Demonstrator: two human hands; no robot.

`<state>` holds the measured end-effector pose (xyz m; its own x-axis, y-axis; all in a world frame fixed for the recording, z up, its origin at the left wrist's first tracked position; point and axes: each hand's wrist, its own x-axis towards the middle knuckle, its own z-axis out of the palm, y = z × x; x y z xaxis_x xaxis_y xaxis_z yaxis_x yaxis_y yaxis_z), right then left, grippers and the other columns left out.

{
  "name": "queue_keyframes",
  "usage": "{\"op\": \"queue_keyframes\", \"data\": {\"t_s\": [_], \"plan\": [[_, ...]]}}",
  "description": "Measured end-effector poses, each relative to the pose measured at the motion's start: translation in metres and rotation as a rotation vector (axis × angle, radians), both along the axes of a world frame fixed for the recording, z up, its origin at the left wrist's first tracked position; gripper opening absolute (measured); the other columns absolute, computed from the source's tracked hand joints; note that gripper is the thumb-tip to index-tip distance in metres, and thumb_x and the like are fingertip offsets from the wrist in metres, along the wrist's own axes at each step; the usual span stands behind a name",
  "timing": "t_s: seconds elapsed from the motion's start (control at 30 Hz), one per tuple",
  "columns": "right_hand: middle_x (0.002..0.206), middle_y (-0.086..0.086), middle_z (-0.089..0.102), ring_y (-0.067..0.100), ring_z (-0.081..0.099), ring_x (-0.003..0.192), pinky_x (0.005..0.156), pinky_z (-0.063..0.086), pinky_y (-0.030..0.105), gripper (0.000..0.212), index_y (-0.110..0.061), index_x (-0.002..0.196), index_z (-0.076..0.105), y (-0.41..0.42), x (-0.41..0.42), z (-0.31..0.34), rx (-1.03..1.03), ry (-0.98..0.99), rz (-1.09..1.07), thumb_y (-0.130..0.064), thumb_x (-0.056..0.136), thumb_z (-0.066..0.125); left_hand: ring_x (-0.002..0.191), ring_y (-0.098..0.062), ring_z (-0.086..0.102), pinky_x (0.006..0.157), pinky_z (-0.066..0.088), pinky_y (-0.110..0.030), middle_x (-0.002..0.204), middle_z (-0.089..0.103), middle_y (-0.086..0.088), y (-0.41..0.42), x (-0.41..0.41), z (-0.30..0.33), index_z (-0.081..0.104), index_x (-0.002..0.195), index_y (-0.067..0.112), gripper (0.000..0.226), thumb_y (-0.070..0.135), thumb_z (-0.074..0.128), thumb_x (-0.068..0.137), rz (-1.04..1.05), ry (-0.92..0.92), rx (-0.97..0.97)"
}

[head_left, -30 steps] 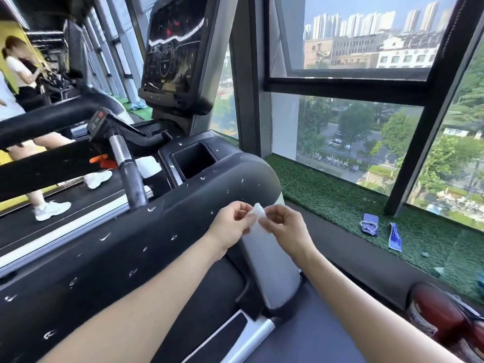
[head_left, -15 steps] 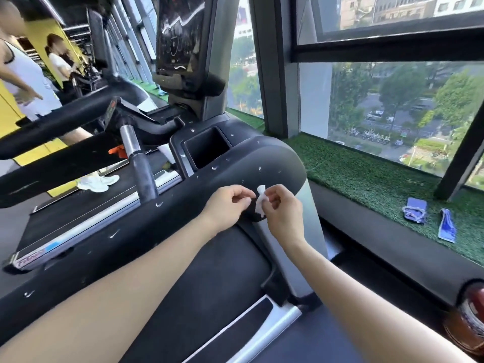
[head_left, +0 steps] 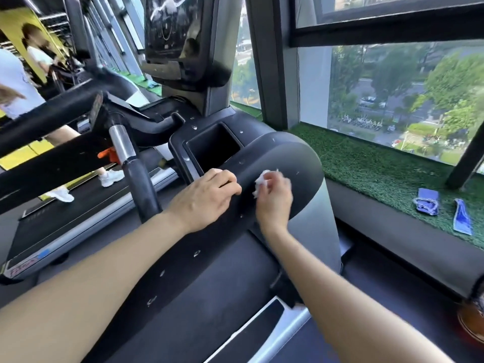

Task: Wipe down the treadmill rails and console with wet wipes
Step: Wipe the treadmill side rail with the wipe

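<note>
A crumpled white wet wipe point(head_left: 260, 182) is pinched in my right hand point(head_left: 273, 197), pressed against the black right rail point(head_left: 183, 260) of the treadmill near its curved front end. My left hand point(head_left: 203, 196) rests palm-down on the same rail just left of the wipe, fingers loosely curled, holding nothing. The rail is dotted with small water drops. The console screen point(head_left: 174, 30) stands above, with a square cup pocket point(head_left: 213, 148) below it.
A silver and black handlebar point(head_left: 131, 163) rises left of the rail. A green turf ledge point(head_left: 379, 169) by the window holds a blue pouch point(head_left: 427, 205) and a blue wrapper point(head_left: 462, 217). People stand on the neighbouring treadmill point(head_left: 65, 213) at left.
The wipe was held between both hands above the rail. Now only my right hand holds it, bunched, down on the rail; my left hand has let go and settled on the rail.
</note>
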<state>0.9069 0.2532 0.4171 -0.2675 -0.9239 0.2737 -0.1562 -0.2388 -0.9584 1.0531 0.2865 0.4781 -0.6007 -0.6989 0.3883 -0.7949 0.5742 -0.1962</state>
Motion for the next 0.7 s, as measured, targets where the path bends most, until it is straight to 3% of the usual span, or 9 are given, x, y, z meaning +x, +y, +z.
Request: {"op": "queue_keyframes", "data": {"t_s": [0.13,0.2,0.27,0.37,0.47,0.53,0.63,0.7], "plan": [[0.098,0.015,0.058,0.029,0.061,0.079,0.081,0.049,0.041,0.017,-0.022,0.084,0.052,-0.066,-0.030,0.003,0.133,-0.023,-0.153,-0.008,0.092,0.046,0.099,-0.017,0.045,0.086,0.045,-0.029,0.104,0.048,0.005,-0.001,0.001,-0.002,0.061,0.104,0.015,0.026,0.018,0.040,0.089,-0.007,0.016,0.025],[0.098,0.017,0.061,0.025,0.061,0.077,0.079,0.050,0.037,0.016,-0.023,0.085,0.052,-0.071,-0.035,0.005,0.162,0.009,-0.185,-0.011,0.093,0.047,0.100,-0.017,0.044,0.086,0.046,-0.030,0.105,0.048,0.005,0.000,0.001,-0.001,0.061,0.105,0.016,0.026,0.018,0.040,0.089,0.006,0.020,0.033],[0.094,0.012,0.062,0.020,0.056,0.075,0.071,0.043,0.021,0.015,-0.019,0.087,0.054,-0.047,-0.022,0.009,0.086,-0.019,-0.150,-0.006,0.092,0.050,0.099,-0.017,0.044,0.087,0.044,-0.029,0.104,0.050,0.003,0.001,0.000,0.000,0.061,0.105,0.015,0.026,0.017,0.040,0.089,0.014,0.013,0.036],[0.084,-0.015,0.050,0.009,0.052,0.077,0.069,0.038,0.017,0.015,-0.009,0.089,0.061,0.020,0.013,0.007,-0.106,-0.009,0.035,0.004,0.088,0.053,0.097,-0.019,0.044,0.087,0.041,-0.029,0.104,0.049,0.001,0.001,-0.001,0.001,0.060,0.104,0.013,0.021,0.012,0.047,0.088,0.003,-0.006,0.026],[0.089,-0.003,0.055,-0.002,0.052,0.072,0.067,0.038,0.009,0.017,-0.012,0.090,0.062,0.016,0.016,-0.001,-0.108,-0.008,0.063,0.003,0.087,0.054,0.097,-0.020,0.044,0.086,0.044,-0.032,0.104,0.051,0.000,0.002,0.000,0.000,0.061,0.104,0.012,0.020,0.007,0.056,0.086,0.013,-0.006,0.026],[0.088,0.005,0.060,0.003,0.054,0.070,0.070,0.040,0.014,0.013,-0.016,0.089,0.061,-0.019,-0.004,-0.001,-0.045,-0.046,-0.023,-0.004,0.088,0.057,0.098,-0.018,0.044,0.086,0.047,-0.032,0.104,0.052,0.001,0.003,-0.001,0.000,0.062,0.104,0.013,0.019,0.011,0.049,0.089,0.024,0.010,0.037],[0.070,0.000,0.057,-0.002,0.055,0.052,0.063,0.044,0.015,0.011,-0.016,0.086,0.055,-0.067,-0.040,0.005,0.089,-0.148,-0.149,-0.006,0.091,0.056,0.098,-0.016,0.044,0.086,0.045,-0.029,0.105,0.051,0.003,0.002,0.000,-0.001,0.062,0.104,0.014,0.027,0.018,0.038,0.091,0.028,0.027,0.059],[0.068,-0.006,0.052,-0.008,0.051,0.044,0.057,0.041,0.012,0.012,-0.014,0.087,0.053,-0.076,-0.048,0.005,0.158,-0.185,-0.173,-0.004,0.092,0.053,0.098,-0.016,0.043,0.088,0.041,-0.026,0.105,0.051,0.003,0.001,0.001,-0.001,0.061,0.104,0.014,0.022,0.013,0.044,0.091,0.015,0.037,0.045]]}}
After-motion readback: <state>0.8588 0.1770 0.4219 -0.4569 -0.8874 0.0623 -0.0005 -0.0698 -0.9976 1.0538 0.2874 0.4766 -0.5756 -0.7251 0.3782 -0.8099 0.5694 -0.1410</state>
